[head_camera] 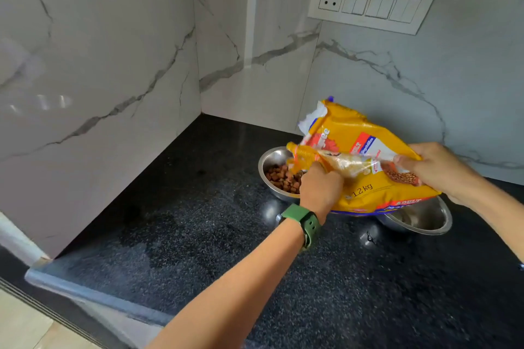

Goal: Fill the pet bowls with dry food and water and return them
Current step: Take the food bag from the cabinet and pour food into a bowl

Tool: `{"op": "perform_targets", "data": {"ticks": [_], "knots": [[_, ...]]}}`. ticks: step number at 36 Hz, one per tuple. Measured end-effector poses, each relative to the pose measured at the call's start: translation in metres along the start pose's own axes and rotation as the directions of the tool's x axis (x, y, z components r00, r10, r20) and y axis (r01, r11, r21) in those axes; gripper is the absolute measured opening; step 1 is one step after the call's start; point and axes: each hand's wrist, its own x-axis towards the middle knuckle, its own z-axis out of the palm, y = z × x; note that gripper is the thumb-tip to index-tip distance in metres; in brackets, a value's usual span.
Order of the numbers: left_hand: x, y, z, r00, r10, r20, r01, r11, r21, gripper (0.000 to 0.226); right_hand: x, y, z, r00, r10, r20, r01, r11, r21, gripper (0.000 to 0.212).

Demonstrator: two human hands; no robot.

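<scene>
A yellow pet food bag is tipped on its side over two steel bowls on the black counter. My left hand, with a green watch at the wrist, grips the bag near its open mouth. My right hand grips the bag's other end. The left bowl holds brown kibble below the mouth of the bag. The right bowl sits under the bag, mostly hidden; its visible part looks bare.
The speckled black counter runs into a corner of white marbled walls. A switch panel with a socket is on the back wall above the bowls. The counter's front edge lies at the lower left.
</scene>
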Motion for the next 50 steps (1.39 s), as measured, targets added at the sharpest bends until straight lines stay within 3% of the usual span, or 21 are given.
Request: {"op": "perform_targets", "data": {"ticks": [3, 8, 13, 17, 23, 29, 37, 42, 50], "knots": [[0.002, -0.003, 0.001, 0.997, -0.067, 0.032, 0.067, 0.998, -0.015, 0.06, 0.001, 0.0, 0.001, 1.0, 0.008, 0.023, -0.007, 0.999, -0.036, 0.034], [0.002, -0.004, 0.001, 0.998, -0.055, 0.035, 0.056, 0.998, -0.016, 0.052, -0.004, -0.007, -0.004, 1.0, -0.017, 0.011, 0.018, 0.999, -0.027, 0.035], [0.0, 0.0, 0.0, 1.0, -0.008, 0.025, 0.008, 1.0, 0.005, 0.029, -0.005, -0.009, -0.007, 1.0, -0.025, -0.019, 0.024, 0.999, -0.035, 0.034], [-0.006, 0.001, -0.001, 0.998, 0.069, -0.001, -0.069, 0.998, -0.003, 0.048, -0.008, -0.012, -0.006, 0.997, -0.052, -0.056, 0.051, 0.999, -0.018, 0.032], [-0.009, -0.001, -0.002, 0.997, -0.06, 0.038, 0.06, 0.998, 0.005, 0.034, -0.003, -0.008, 0.005, 1.0, 0.009, 0.008, -0.008, 0.993, -0.115, 0.036], [-0.007, 0.001, 0.0, 0.998, -0.061, 0.014, 0.06, 0.998, 0.026, 0.061, -0.002, -0.005, 0.003, 1.0, 0.015, -0.008, -0.015, 0.995, -0.095, 0.035], [-0.009, 0.0, 0.001, 0.998, 0.056, -0.021, -0.057, 0.998, -0.035, 0.056, -0.004, -0.012, -0.008, 0.997, -0.037, -0.074, 0.032, 0.998, -0.062, 0.035], [-0.008, 0.0, 0.0, 0.998, -0.061, 0.006, 0.061, 0.998, 0.008, 0.061, -0.003, -0.004, 0.004, 1.0, 0.001, 0.013, 0.001, 0.986, -0.165, 0.037], [-0.003, -0.002, 0.005, 0.997, -0.067, 0.027, 0.068, 0.998, -0.008, 0.063, -0.007, -0.004, -0.002, 1.0, 0.012, 0.01, -0.011, 0.996, -0.087, 0.035]]}}
